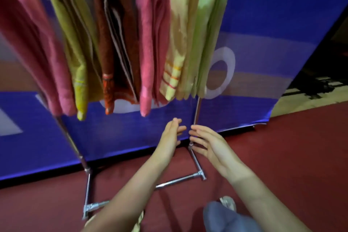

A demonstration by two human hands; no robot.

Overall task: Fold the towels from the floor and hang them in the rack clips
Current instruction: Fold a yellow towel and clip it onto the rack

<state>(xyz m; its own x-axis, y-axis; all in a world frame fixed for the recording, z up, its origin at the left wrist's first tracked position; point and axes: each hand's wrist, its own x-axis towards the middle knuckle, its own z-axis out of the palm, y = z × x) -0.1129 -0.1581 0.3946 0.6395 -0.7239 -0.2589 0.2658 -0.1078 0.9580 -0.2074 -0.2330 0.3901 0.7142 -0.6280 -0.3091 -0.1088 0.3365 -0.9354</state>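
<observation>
Your left hand (172,133) and right hand (209,145) hang open, empty, beneath six folded towels (154,43) on the rack (196,111).

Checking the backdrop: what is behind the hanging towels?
A blue-purple panel with pale shapes stands behind the hanging towels; they cover much of it, and the clips are out of view.

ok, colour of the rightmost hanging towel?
Light green towel, clearest in the head view.
</observation>
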